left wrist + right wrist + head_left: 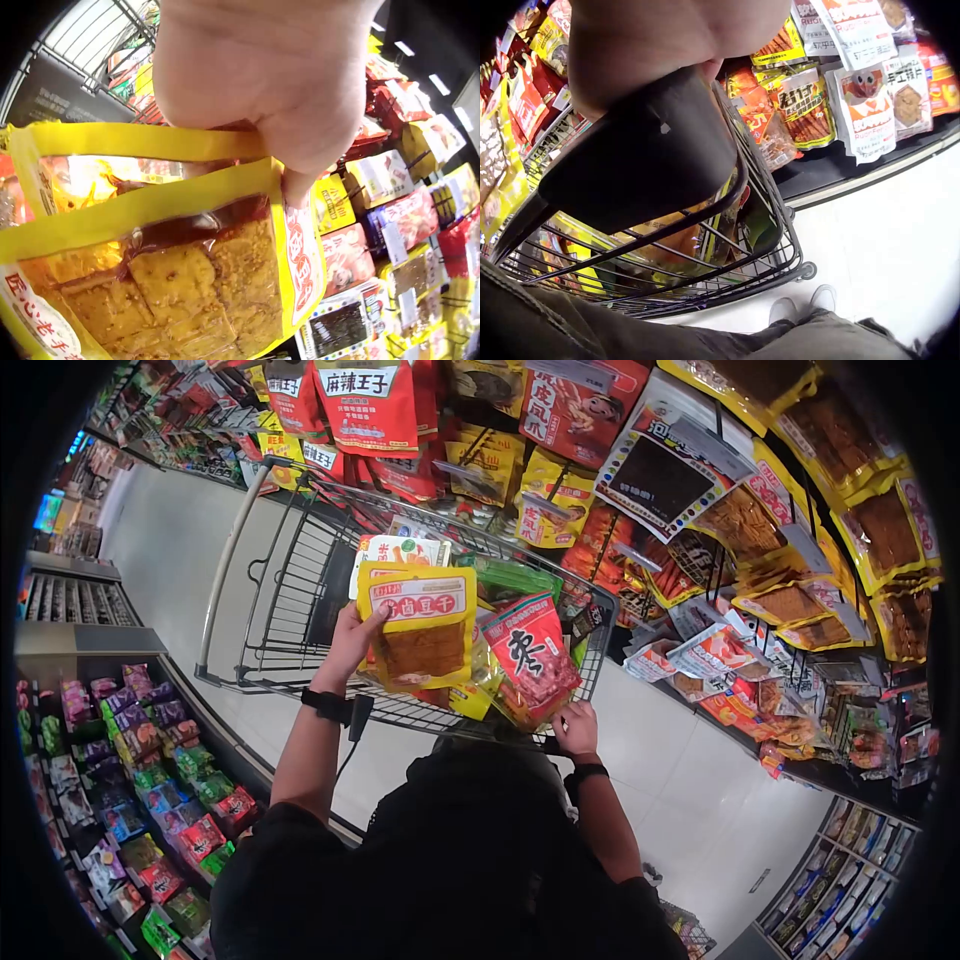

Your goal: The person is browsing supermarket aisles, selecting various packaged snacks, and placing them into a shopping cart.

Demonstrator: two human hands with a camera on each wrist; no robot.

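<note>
my shoes (pixel 802 304) stand on the pale floor (pixel 885 247) just behind the cart (pixel 265 610), and its wire basket fills the space in front of my body. packets are heaped inside the cart. a red packet (pixel 530 655) with a big black character leans at the near right corner, and a green packet (pixel 515 578) lies further in. to the left of the cart runs a low bin of small bright packets (pixel 150 780). beyond the cart and along its right side hang racks of snack packets (pixel 700 490), mostly red and yellow, crowding close to its far rim.

my right hand (pixel 575 728) is at the cart's near end, with the fingers curled round the black handle (pixel 637 165). the right wrist view shows the palm lying over it. my left hand (pixel 350 640) is raised over the middle of the cart and clamps the yellow packet (pixel 420 630) by one edge, thumb across the front and fingers behind. the yellow packet stands upright just above the heap, and its clear window shows brown squares. a second yellow-edged packet (pixel 112 141) sits right behind it. i cannot tell whether my fingers hold that one too.
</note>
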